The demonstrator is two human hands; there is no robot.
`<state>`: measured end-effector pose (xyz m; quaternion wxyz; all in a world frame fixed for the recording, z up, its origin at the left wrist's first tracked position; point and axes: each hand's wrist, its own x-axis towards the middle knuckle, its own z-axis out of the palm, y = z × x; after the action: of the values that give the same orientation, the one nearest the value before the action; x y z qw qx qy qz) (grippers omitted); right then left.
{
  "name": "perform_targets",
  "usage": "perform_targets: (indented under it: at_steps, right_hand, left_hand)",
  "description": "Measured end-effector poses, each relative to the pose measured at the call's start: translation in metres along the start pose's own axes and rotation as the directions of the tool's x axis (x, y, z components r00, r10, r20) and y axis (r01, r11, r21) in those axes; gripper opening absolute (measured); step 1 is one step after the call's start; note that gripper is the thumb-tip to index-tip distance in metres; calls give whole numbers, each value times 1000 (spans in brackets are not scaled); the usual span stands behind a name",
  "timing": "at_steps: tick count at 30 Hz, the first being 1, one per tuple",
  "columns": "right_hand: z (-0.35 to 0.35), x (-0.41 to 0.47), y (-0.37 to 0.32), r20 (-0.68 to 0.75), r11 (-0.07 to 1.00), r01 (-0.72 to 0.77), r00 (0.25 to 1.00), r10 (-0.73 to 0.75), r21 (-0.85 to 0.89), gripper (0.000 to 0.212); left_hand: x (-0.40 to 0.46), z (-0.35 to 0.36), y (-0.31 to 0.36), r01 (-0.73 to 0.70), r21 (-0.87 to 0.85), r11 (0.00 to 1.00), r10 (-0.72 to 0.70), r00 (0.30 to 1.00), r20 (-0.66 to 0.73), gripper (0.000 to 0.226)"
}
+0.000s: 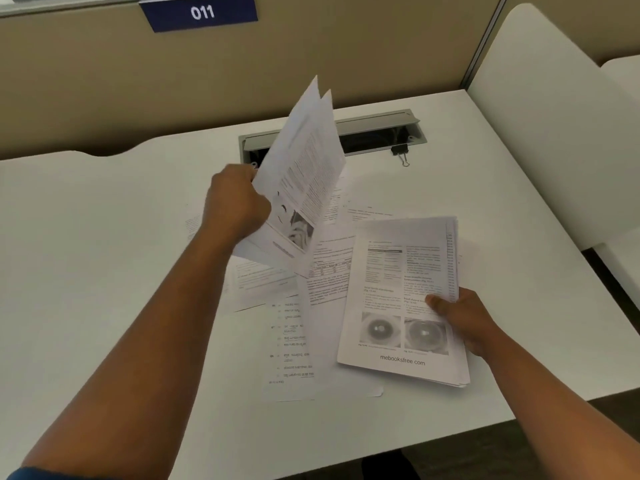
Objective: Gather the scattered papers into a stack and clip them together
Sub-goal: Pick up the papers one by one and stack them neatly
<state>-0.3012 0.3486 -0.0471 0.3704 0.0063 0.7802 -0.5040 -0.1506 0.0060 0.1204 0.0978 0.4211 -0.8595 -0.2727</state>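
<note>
My left hand [235, 202] grips a couple of printed sheets [304, 168] by their left edge and holds them tilted up above the desk. My right hand [464, 320] holds a thick stack of printed pages [398, 299] at its right edge, thumb on top; the top page shows two eye pictures. Several loose sheets [294, 341] lie scattered flat on the white desk [104, 254] between and under both bundles. A black binder clip [401, 152] lies at the back right, just in front of the cable slot, apart from both hands.
An open grey cable tray [381, 129] is set into the desk at the back. A beige partition with a blue "011" sign [201, 12] stands behind. A white divider panel [554, 133] closes off the right side. The desk's front edge runs near the bottom right.
</note>
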Motion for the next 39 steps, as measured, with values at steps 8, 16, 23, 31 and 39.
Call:
perform_targets:
  at_steps: [8,16,23,31,39]
  right_hand:
    - [15,-5,-15,-18,1000,29,999,-29,9,33]
    - [62,-21,-56,101,988,105,988,-117,118,25]
    - [103,-43,-78,228,951,87,961,-159,296,19]
    - [123,-54,-77,314,972,178,924,-218,153,27]
    - [130,-57,-68,362,985,168,916,-172,43,25]
  left_hand:
    - [-16,-66,-15,19,-170,985,-39,993,-115,29]
    - [-29,-55,-57,246,-606,757,-154,968,200,30]
    - [-56,2,-94,439,-579,687,-198,880,432,50]
    - [-64,17,-112,396,-601,694,-261,917,302,42]
    - [-60,24,-129,396,-719,571,-387,902,190,42]
